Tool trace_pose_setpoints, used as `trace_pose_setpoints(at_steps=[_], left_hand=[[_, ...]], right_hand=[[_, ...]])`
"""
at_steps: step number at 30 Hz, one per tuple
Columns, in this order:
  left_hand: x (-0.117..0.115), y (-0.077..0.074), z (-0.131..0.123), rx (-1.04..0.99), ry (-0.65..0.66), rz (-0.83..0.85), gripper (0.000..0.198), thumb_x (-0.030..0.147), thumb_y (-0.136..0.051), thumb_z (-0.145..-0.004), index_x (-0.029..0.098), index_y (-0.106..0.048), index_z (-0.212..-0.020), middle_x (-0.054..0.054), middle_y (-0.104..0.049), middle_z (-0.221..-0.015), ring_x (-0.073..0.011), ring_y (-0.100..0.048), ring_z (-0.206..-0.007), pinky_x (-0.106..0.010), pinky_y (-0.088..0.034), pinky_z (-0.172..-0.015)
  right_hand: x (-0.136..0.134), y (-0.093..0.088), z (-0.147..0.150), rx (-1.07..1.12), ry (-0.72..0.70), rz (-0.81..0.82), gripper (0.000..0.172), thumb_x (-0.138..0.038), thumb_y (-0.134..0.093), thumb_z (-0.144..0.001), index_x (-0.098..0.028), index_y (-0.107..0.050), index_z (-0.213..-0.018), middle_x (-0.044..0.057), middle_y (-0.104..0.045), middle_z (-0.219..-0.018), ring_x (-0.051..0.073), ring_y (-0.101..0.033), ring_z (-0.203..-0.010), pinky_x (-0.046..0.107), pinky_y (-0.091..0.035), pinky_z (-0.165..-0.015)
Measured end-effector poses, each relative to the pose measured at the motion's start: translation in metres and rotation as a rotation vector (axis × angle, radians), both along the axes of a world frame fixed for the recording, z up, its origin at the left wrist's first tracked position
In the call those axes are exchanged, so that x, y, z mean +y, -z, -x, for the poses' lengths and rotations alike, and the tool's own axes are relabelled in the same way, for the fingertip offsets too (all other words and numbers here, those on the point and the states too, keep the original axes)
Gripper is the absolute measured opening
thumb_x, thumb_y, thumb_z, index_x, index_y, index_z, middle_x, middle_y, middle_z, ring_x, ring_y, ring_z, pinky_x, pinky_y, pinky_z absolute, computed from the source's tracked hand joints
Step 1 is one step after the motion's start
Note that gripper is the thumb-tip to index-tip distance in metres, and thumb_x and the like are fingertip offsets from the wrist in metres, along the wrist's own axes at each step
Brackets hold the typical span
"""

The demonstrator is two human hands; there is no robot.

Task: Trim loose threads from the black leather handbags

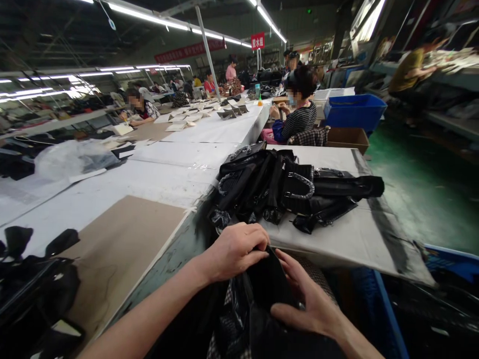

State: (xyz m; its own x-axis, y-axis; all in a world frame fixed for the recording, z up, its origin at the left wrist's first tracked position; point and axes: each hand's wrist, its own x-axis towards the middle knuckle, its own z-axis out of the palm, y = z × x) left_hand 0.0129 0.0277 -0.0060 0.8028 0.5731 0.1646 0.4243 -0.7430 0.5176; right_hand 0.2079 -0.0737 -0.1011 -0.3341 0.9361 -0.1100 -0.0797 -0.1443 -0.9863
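A black handbag (267, 284) is held low in front of me, its glossy side on the left and a dull black inner face showing. My left hand (237, 249) pinches its upper edge between thumb and curled fingers. On the other side, my right hand (305, 299) grips the bag, thumb over the near part and fingers behind the far panel. Just beyond my hands, a heap of black handbags (269, 184) with wrapped handles lies on a white-covered table (329, 249).
More black bag pieces (37, 284) lie at the left on a brown board (127, 234). A blue crate (381, 309) stands at my right, beneath the table edge. A co-worker in a striped top (299, 117) sits ahead, near a blue bin (354, 109). A long white table (179, 159) runs forward.
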Motion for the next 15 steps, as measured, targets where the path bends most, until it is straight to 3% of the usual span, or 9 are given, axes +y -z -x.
trace_pose_setpoints(at_steps=[3,6,10,15], left_hand=[[0.0,0.008,0.002,-0.063,0.002,-0.061,0.011,0.015,-0.059,-0.09,0.019,-0.053,-0.081,-0.003,-0.068,-0.1,-0.0165,-0.061,-0.089,-0.028,-0.044,-0.082],[-0.002,0.015,0.001,-0.098,-0.039,-0.099,0.012,0.016,-0.06,-0.09,0.019,-0.052,-0.081,-0.003,-0.068,-0.099,-0.0161,-0.06,-0.087,-0.029,-0.044,-0.081],[-0.006,0.021,-0.001,-0.115,-0.093,-0.138,0.014,0.017,-0.062,-0.089,0.019,-0.051,-0.081,-0.001,-0.069,-0.095,-0.0163,-0.061,-0.084,-0.029,-0.044,-0.08],[-0.009,0.026,-0.001,-0.136,-0.167,-0.163,0.014,0.017,-0.064,-0.088,0.02,-0.052,-0.081,0.001,-0.068,-0.091,-0.0158,-0.062,-0.081,-0.028,-0.046,-0.077]], right_hand=[[-0.007,0.014,0.0,-0.151,0.097,-0.049,0.075,-0.044,-0.069,-0.079,-0.019,-0.042,-0.143,0.014,-0.06,-0.133,0.028,-0.064,-0.113,0.039,-0.052,-0.096],[-0.013,0.018,-0.002,-0.399,0.175,-0.227,0.057,-0.042,-0.062,-0.083,-0.021,-0.055,-0.136,0.007,-0.071,-0.116,0.025,-0.071,-0.099,0.032,-0.058,-0.087],[-0.015,0.009,-0.007,-0.575,0.182,-0.406,0.046,-0.036,-0.055,-0.089,-0.025,-0.058,-0.133,0.003,-0.069,-0.121,0.024,-0.069,-0.105,0.03,-0.057,-0.09],[-0.019,0.005,-0.008,-0.583,0.083,-0.426,0.047,-0.032,-0.053,-0.091,-0.025,-0.054,-0.138,0.004,-0.065,-0.128,0.023,-0.065,-0.112,0.029,-0.054,-0.094]])
